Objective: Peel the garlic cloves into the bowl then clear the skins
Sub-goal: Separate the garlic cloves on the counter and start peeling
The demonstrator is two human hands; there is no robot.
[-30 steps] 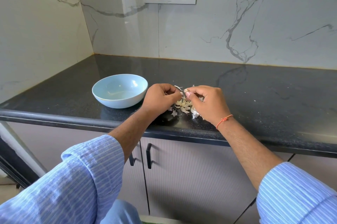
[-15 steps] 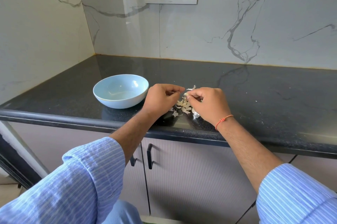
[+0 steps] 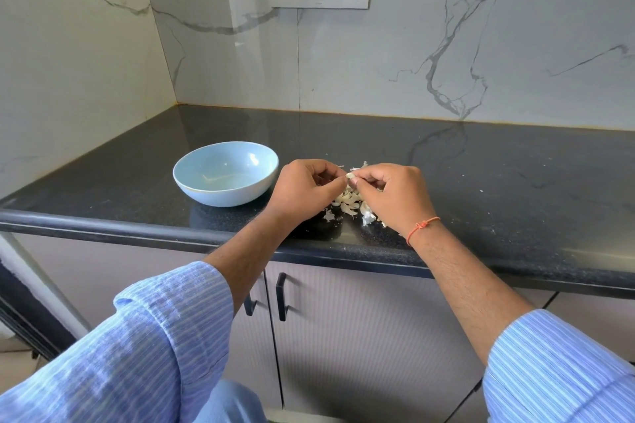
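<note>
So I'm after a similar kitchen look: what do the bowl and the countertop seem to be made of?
The bowl looks like glazed ceramic, pale blue with bright glossy highlights inside, though melamine can't be ruled out. The countertop looks like polished black granite: fine speckles and a mirror-like reflection of the veined wall.

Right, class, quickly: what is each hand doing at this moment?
Left hand: fingers curled, pinching the garlic clove from its side.
Right hand: fingers curled, pinching the same clove from the other side.
</note>
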